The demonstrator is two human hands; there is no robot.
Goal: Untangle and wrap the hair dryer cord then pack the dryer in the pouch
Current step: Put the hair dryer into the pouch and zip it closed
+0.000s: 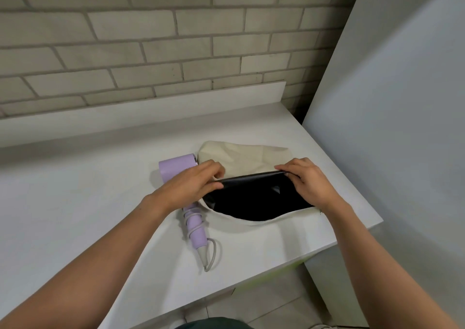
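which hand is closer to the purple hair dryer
Left. The left hand pinches the rim of the pouch right above the hair dryer, covering its middle; the right hand pinches the rim at the other end, away from it.

A wall of pale beige bricks (176, 39) with grey mortar lines is seen across the upper half. Below it, a flat white matte countertop (75, 203) is set against the wall, and a low white raised ledge (151, 107) is fitted along its back edge. A tall, smooth, pale grey panel (402, 127) is placed at the right, beside the countertop's end. Light grey floor tiles (276, 303) are glimpsed under the front edge. Everything is lit softly and evenly.
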